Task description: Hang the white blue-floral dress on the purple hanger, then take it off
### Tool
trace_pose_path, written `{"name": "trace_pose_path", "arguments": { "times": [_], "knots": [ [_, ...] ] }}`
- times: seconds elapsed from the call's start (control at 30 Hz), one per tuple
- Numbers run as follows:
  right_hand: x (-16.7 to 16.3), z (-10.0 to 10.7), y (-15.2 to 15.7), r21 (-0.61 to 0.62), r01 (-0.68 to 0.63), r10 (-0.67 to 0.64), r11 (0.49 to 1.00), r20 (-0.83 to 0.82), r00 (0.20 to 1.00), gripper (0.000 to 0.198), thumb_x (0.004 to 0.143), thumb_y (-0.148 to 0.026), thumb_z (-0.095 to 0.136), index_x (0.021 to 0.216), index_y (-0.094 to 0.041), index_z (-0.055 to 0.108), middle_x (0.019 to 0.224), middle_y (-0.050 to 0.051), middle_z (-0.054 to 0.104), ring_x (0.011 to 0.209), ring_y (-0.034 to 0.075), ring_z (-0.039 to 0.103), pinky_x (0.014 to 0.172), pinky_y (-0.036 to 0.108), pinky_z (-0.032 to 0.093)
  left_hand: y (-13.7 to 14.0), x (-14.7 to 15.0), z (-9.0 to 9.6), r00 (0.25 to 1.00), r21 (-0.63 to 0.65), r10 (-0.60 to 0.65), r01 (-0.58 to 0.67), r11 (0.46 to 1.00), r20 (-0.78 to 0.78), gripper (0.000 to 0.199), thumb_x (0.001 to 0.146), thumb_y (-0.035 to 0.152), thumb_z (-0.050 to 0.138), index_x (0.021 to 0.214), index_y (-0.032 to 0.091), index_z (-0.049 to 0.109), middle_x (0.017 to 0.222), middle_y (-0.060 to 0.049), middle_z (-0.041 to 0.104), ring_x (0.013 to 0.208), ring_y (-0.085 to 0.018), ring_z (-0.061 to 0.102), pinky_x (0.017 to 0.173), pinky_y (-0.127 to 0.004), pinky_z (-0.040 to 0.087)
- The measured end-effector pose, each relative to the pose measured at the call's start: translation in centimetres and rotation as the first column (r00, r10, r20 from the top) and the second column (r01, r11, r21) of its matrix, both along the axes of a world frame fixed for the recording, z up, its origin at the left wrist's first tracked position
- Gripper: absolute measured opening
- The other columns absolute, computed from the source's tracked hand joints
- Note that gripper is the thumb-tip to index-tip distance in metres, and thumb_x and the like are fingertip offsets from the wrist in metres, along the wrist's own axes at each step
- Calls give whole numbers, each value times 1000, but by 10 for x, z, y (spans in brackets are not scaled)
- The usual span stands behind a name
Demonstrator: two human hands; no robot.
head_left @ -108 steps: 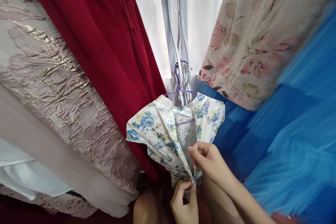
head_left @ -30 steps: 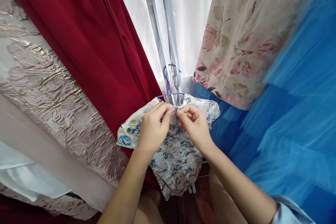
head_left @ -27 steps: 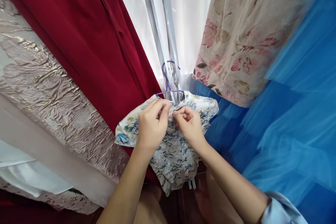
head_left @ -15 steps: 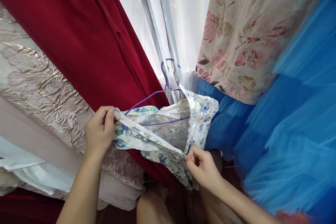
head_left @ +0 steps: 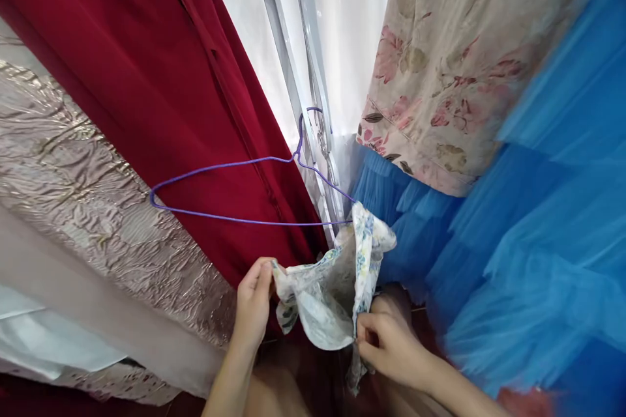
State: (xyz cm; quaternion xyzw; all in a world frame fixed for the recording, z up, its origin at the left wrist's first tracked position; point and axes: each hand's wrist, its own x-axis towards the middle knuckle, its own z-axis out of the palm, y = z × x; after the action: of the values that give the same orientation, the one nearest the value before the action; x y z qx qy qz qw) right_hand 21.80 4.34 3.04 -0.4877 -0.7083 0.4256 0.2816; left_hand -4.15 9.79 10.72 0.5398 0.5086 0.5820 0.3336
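Red cloth (head_left: 147, 58) sweeps across the upper left, blue tulle (head_left: 533, 241) fills the right side, and a pink-flowered cloth (head_left: 440, 71) hangs at the upper right. Near the centre, a purple hanger (head_left: 297, 155) has its left end bare, while its right end runs into the blue-flowered garment (head_left: 325, 313) at lower centre. The left hand (head_left: 252, 296) pinches one edge of that garment between thumb and fingers; the right hand (head_left: 388, 342) grips the opposite edge, fingers curled. The step in hand seems to be working the garment about the hanger, with only one shoulder on. The next move probably calls for a gentle grip on both edges, keeping the thin cloth unstrained.
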Motion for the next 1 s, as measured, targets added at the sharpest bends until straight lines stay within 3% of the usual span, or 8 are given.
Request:
{"name": "trace_pose_path", "arguments": {
  "times": [0.1,0.23,0.33,0.43,0.53,0.63,0.8,1.0],
  "knots": [
    [3,8,-7,-16,-134,135,991,86,987,6,78,-17,63,83,-18,66,79,2,70,72,18,63,66,26,42,-19,26,21,964,82,-83,107,991,-253,30,97,41,57,80,17,65,68,1,59,64,-12,55,59,-20,43],
    [-8,49,-13,70,-201,206,977,-82,975,68,64,-34,87,126,-20,62,126,12,65,114,32,59,101,39,45,-39,58,50,842,130,-241,341,931,-483,22,99,28,54,81,19,64,67,2,60,58,-11,53,57,-21,41],
    [-17,77,-18,-114,-262,202,958,-378,903,37,81,-39,74,112,-19,68,105,6,69,95,24,62,86,31,50,-45,71,56,795,129,-273,399,908,-542,23,99,26,52,80,19,62,73,-1,62,67,-13,58,65,-24,44],
    [-14,91,-18,-266,-334,142,904,-551,823,24,93,-36,58,88,-15,67,77,0,59,71,14,51,67,24,43,-48,73,45,828,-35,-411,432,901,-382,29,101,39,46,89,19,64,81,-5,64,75,-18,61,69,-27,49],
    [4,97,-14,-243,-309,99,920,-617,780,21,92,-34,59,83,-15,62,74,-1,52,68,12,42,63,22,38,-56,67,19,808,-253,-582,546,799,-91,40,98,51,49,114,19,67,100,-10,71,90,-23,66,81,-33,55],
    [30,105,-1,-206,-134,-17,969,-600,800,22,88,-30,60,71,-16,58,67,-2,47,61,11,36,55,22,34,-68,57,-14,756,-438,-653,572,693,-45,46,87,44,68,125,20,69,115,-10,73,104,-28,68,96,-38,54],
    [54,129,49,166,175,-79,971,-467,881,28,83,-23,57,57,-19,49,61,-3,45,58,12,39,56,24,36,-76,28,-51,810,-468,-408,192,863,-420,43,82,30,63,124,25,73,122,-8,73,114,-33,66,102,-43,51],
    [30,125,122,433,56,70,900,-269,960,20,85,-17,52,93,-18,71,120,6,65,96,21,63,92,33,46,-75,-7,-53,663,-294,-315,149,944,-679,40,78,18,51,104,29,80,93,-6,78,85,-26,73,77,-31,58]
  ]
}}
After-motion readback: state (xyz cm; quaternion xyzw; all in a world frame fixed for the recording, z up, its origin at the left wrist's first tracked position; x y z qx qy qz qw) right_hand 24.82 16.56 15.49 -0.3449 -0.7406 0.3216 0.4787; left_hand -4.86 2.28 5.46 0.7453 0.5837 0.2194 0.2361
